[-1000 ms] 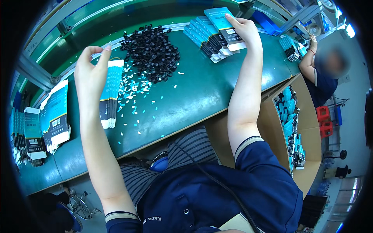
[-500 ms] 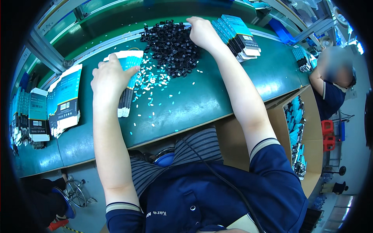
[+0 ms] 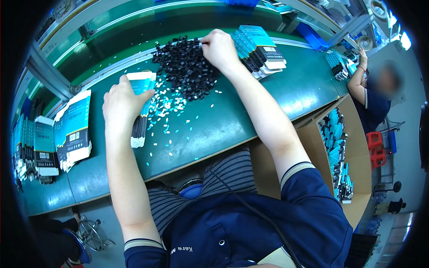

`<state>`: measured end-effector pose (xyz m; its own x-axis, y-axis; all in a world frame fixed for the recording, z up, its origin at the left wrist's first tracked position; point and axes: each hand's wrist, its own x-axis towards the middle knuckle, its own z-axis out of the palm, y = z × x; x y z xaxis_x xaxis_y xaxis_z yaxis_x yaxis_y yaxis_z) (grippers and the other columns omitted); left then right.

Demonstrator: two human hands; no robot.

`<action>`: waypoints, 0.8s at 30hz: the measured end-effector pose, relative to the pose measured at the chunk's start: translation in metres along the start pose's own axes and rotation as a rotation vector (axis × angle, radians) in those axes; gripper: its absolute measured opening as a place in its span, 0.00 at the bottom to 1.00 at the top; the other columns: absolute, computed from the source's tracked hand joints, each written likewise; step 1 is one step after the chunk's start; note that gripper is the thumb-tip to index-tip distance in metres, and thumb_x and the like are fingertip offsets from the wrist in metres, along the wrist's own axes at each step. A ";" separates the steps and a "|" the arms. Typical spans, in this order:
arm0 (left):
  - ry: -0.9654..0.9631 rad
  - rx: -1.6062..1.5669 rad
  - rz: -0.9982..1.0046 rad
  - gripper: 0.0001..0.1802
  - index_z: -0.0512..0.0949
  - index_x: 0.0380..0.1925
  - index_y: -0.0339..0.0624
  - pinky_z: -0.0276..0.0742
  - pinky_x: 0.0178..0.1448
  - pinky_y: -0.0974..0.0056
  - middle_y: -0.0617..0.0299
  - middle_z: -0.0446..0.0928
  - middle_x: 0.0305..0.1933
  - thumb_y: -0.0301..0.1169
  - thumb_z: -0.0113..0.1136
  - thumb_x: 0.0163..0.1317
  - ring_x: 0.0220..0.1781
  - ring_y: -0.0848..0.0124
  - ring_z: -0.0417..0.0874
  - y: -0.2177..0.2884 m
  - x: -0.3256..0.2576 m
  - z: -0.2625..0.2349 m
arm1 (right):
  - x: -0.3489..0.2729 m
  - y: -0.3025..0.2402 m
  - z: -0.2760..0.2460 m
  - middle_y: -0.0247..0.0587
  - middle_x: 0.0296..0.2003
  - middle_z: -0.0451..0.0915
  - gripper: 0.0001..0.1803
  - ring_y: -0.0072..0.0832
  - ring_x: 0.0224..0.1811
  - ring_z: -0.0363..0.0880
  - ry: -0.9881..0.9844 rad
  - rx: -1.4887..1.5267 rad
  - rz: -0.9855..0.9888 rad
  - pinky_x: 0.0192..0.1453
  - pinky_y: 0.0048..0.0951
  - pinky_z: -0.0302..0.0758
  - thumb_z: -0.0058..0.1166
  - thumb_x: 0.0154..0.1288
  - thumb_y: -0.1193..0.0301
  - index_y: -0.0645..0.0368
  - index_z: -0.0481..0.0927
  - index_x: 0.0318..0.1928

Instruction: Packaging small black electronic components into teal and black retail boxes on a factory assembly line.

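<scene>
A stack of flat teal-and-black packages (image 3: 140, 109) stands on edge on the green table (image 3: 277, 102), clasped by the left hand (image 3: 120, 100). Just beside it lies a heap of small black parts (image 3: 185, 67), where the right hand (image 3: 219, 49) pinches one piece. White bits (image 3: 167, 111) scatter between.

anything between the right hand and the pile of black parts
Nothing visible. The right hand already rests on the far edge of the black parts, fingertips in the pile. The left hand holds a box beside it.
</scene>
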<state>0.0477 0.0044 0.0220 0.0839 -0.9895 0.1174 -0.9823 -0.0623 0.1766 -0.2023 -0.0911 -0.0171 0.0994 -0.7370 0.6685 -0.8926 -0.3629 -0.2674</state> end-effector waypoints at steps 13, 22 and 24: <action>-0.251 -1.998 0.204 0.29 0.64 0.59 0.32 0.75 0.55 0.62 0.43 0.71 0.56 0.41 0.45 0.63 0.53 0.59 0.78 0.022 -0.007 -0.039 | -0.002 -0.067 -0.025 0.44 0.29 0.79 0.03 0.34 0.28 0.80 0.234 0.589 -0.120 0.36 0.29 0.78 0.57 0.48 0.80 0.66 0.82 0.27; -0.126 -1.850 -0.078 0.35 0.58 0.63 0.32 0.61 0.65 0.63 0.56 0.70 0.55 0.34 0.62 0.60 0.61 0.70 0.66 0.030 0.011 0.014 | -0.015 -0.065 -0.031 0.43 0.35 0.82 0.09 0.28 0.38 0.81 -0.272 1.646 0.484 0.46 0.25 0.77 0.58 0.57 0.77 0.66 0.80 0.40; -0.123 -1.829 -0.047 0.36 0.58 0.63 0.31 0.60 0.66 0.62 0.53 0.69 0.56 0.35 0.61 0.60 0.61 0.68 0.66 0.040 0.008 0.018 | -0.016 -0.068 -0.038 0.42 0.36 0.81 0.09 0.28 0.39 0.81 -0.276 1.773 0.493 0.47 0.25 0.78 0.59 0.57 0.78 0.65 0.80 0.40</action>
<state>0.0062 -0.0085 0.0124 0.0089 -0.9994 0.0326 0.4200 0.0333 0.9069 -0.1597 -0.0329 0.0166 0.2282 -0.9419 0.2466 0.5660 -0.0777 -0.8207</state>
